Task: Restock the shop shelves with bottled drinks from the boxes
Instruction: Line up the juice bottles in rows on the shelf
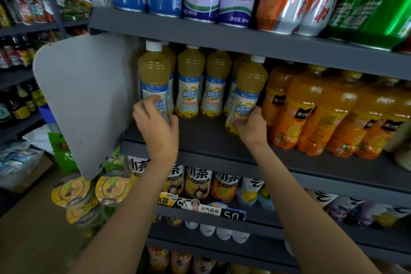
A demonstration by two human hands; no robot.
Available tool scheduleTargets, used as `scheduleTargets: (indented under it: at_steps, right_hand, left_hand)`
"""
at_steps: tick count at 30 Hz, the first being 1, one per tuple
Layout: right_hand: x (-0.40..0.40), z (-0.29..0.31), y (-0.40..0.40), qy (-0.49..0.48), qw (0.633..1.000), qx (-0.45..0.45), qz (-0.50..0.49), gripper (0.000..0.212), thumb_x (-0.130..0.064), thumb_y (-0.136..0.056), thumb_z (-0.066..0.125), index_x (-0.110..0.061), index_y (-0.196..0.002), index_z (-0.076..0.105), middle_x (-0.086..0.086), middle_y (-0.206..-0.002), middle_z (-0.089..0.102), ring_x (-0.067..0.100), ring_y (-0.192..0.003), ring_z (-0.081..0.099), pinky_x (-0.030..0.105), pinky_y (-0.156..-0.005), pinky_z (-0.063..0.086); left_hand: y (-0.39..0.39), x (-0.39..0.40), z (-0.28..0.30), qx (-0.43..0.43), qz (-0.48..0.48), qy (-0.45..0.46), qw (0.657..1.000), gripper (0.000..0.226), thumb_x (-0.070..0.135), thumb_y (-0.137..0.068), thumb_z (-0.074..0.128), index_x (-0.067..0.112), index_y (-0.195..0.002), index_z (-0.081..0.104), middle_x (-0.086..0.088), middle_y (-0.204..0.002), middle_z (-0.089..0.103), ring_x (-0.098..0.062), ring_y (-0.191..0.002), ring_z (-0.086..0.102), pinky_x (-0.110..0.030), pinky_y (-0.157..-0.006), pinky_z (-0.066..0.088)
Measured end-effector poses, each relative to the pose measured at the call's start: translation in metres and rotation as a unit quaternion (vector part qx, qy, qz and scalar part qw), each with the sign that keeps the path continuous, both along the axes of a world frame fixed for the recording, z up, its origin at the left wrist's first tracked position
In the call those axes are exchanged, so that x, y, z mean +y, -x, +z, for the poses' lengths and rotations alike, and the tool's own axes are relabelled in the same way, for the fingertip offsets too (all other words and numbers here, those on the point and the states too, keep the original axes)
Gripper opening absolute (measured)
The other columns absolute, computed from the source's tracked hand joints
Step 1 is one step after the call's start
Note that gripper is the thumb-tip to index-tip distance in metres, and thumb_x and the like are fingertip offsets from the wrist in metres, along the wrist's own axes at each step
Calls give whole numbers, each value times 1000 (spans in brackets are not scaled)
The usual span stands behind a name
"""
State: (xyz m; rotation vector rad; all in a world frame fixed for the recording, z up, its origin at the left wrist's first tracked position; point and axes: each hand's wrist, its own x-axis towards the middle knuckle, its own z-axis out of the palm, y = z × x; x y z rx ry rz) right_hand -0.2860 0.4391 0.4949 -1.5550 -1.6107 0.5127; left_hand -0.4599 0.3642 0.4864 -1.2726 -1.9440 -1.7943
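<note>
Head view looks at a dark grey shelf (211,138) of bottled drinks. At the far left edge a pale grey end panel (86,100) stands beside the shelf. Just right of it, the left hand (155,122) wraps its fingers around the lower part of a pale yellow juice bottle (154,75) with a white cap, standing upright at the shelf's left end. Behind and to the right, a row of matching yellow bottles (202,82) stands further back. The right hand (252,127) grips the base of a second yellow bottle (250,93), tilted slightly, its bottom at the shelf. Right of that, orange juice bottles (311,109) crowd together, touching one another.
</note>
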Motion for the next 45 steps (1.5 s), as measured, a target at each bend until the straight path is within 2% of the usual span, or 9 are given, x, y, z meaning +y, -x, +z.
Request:
scheduleTargets:
  at_steps: [5,14,17,19,21,25,30,36,45]
  right_hand:
    - [9,4,8,18,1000,3,5,52,-11,-84,66,0,-126,36,19,-130,50,33,-121,50,44,-98,45]
    - [11,4,15,27,999,0,-18,56,-12,-87,62,1,-132,31,21,-133,42,35,-122,45,41,-97,43]
    - [-5,0,12,-83,994,-24,-62,64,-15,-84,67,1,-135,33,21,-132,41,34,-122,42,37,-98,38]
    - [-20,1,19,-210,976,-26,-58,47,-12,-84,66,0,-125,46,18,-122,48,29,-114,47,32,-93,41]
    - [-28,2,37,-242,970,-15,20,35,-9,-85,64,1,-116,53,17,-114,56,26,-107,54,32,-91,47]
    - [-7,6,84,-119,983,-16,136,53,-14,-86,65,0,-132,41,16,-130,52,24,-121,49,28,-100,39]
    - [28,8,124,1,991,57,125,59,-19,-81,70,3,-127,39,20,-126,52,30,-118,50,37,-97,44]
    - [9,0,122,-47,996,-9,78,51,-25,-85,66,1,-120,40,19,-122,50,31,-111,53,40,-88,49]
    - [-35,-5,28,-73,997,1,-33,57,-29,-77,74,0,-117,43,16,-119,49,31,-113,48,41,-88,45]
  left_hand:
    - [-23,17,5,73,-81,28,994,44,0,-78,64,2,-119,48,-19,-119,45,-29,-114,46,-41,-97,44]
    - [-11,13,9,64,-53,-8,996,40,4,-80,62,3,-117,49,-19,-119,46,-30,-112,48,-41,-96,45]
    - [2,4,11,16,1,-37,999,40,7,-79,62,1,-116,49,-20,-118,45,-31,-109,46,-37,-92,40]
    - [13,3,11,-35,18,-36,999,43,8,-78,64,0,-117,47,-22,-120,43,-32,-113,43,-37,-95,39]
    - [24,5,8,-75,26,4,997,51,12,-79,68,0,-123,44,-21,-126,42,-32,-118,40,-34,-98,35]
    - [36,6,3,-115,-71,77,988,63,16,-82,67,2,-134,35,-14,-131,51,-25,-122,48,-22,-91,37]
    - [51,5,0,-64,-123,127,982,52,16,-82,68,7,-129,45,-10,-124,58,-22,-115,53,-23,-87,37]
    - [60,6,3,-86,-140,139,977,53,15,-82,68,9,-129,45,-8,-123,60,-17,-110,56,-21,-87,39]
    - [67,10,2,-112,-164,153,968,56,17,-77,74,10,-126,47,-9,-121,61,-24,-111,58,-43,-96,47]
